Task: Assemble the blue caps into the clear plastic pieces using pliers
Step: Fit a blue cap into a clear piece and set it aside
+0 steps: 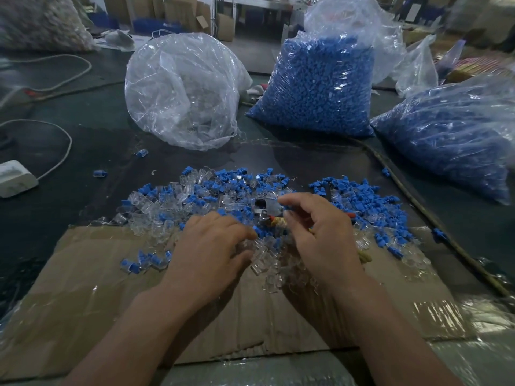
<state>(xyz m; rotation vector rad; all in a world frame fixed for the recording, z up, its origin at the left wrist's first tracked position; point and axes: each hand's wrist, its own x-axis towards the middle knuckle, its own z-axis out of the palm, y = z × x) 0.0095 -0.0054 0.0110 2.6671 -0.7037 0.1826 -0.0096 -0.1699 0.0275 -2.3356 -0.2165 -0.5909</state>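
1. Across the middle of the dark bench [83,151], loose blue caps [370,201] and clear plastic pieces [156,201] lie mixed in a wide pile that spills onto a flattened cardboard sheet [97,288] at the near edge.
2. Within that pile, the right hand [320,235] has its fingers curled round the handles of the pliers [264,208], whose metal head points left over the caps.
3. Just beside it, the left hand [211,246] lies palm down on the pile with bent fingers. I cannot tell whether they pinch a piece.
4. Toward the far edge, a crumpled clear bag [181,90] holding a few clear parts stands next to a packed bag of blue caps [317,87]. A second blue bag [451,135] lies at the right edge.
5. At the left edge, a white power strip [14,176] sits with its white cable [55,132] looping away.
6. Along the right side, a dark rope [418,201] runs diagonally.
7. Beyond the bench, the room is blurred, with cardboard boxes [225,23] and another filled bag [41,23] at the far left.
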